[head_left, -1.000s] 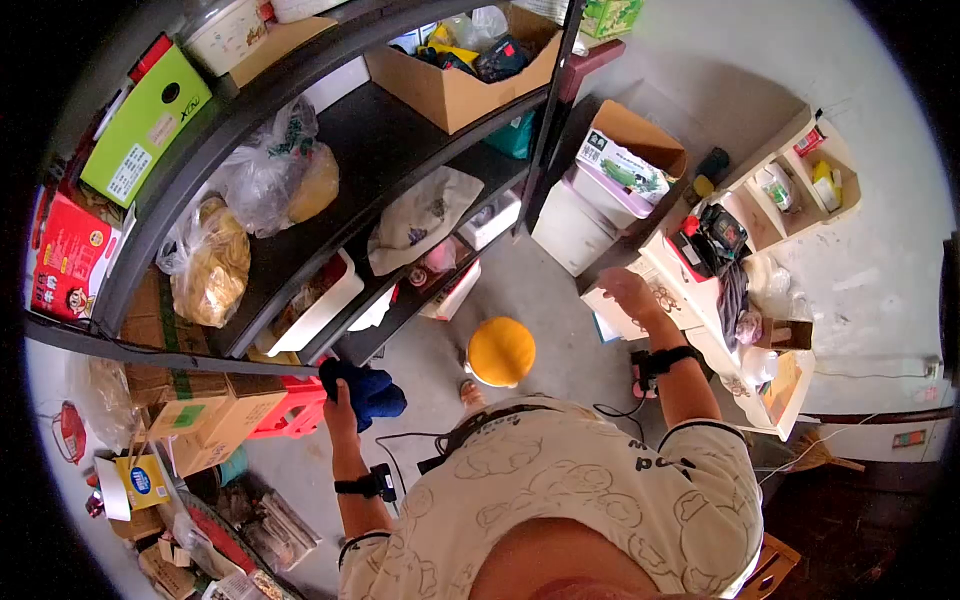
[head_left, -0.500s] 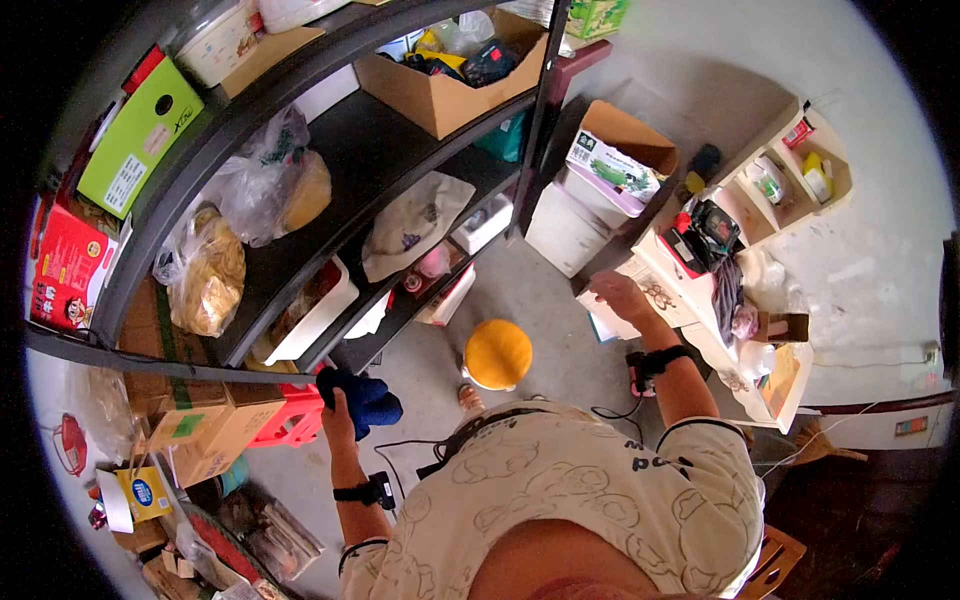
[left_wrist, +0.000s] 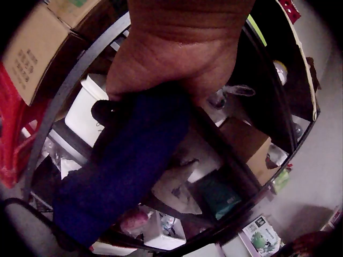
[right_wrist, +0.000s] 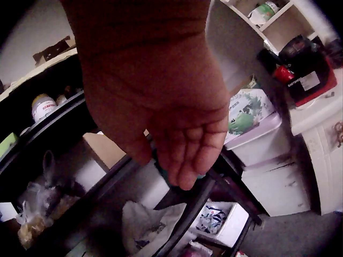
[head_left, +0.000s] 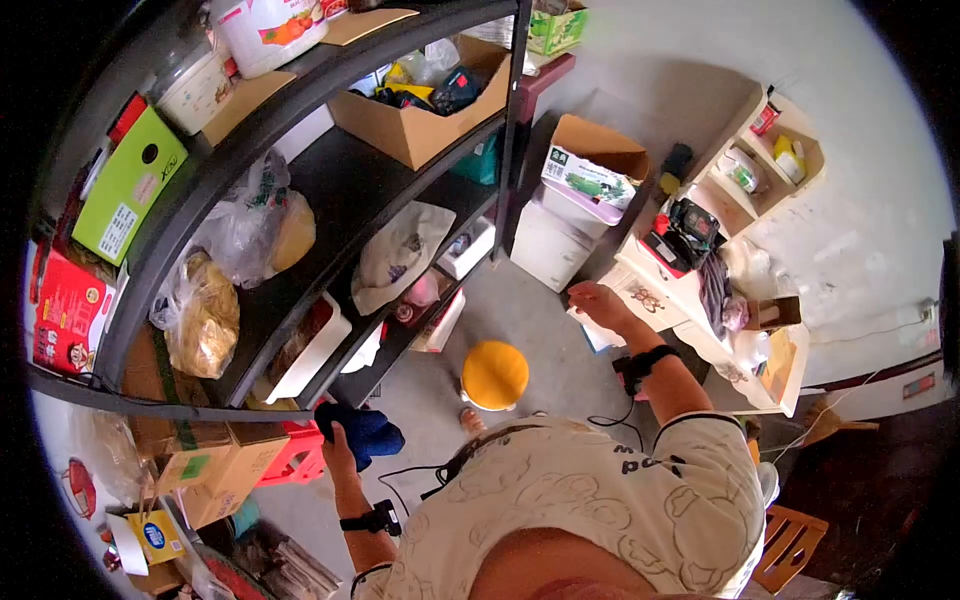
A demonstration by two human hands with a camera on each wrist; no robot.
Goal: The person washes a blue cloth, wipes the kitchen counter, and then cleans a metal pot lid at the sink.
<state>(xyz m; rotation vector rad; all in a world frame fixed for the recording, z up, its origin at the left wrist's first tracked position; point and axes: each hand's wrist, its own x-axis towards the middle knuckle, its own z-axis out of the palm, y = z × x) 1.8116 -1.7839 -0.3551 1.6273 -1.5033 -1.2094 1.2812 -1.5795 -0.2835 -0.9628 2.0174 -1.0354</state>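
Note:
My left hand (head_left: pixel 340 455) grips a bundled dark blue cloth (head_left: pixel 368 432) low in front of the shelving. In the left wrist view the cloth (left_wrist: pixel 126 166) hangs in a long fold from the hand (left_wrist: pixel 174 64), whose fingers are hidden behind it. My right hand (head_left: pixel 598 303) is held out in front of the white cabinet (head_left: pixel 640 287) and carries nothing. Its palm and loosely bent fingers (right_wrist: pixel 185 147) face the camera in the right wrist view.
Black shelves (head_left: pixel 300 190) on the left hold plastic bags (head_left: pixel 245 225) and a cardboard box (head_left: pixel 425 115). A round yellow stool (head_left: pixel 495 373) stands on the grey floor between the hands. White storage bins (head_left: pixel 550 245) stand in the corner, a red plastic stool (head_left: pixel 298 455) at lower left.
The head view has tilted, so shelves and stool sit lower and further left. My right hand has shifted a little to the left; the left hand still holds the cloth.

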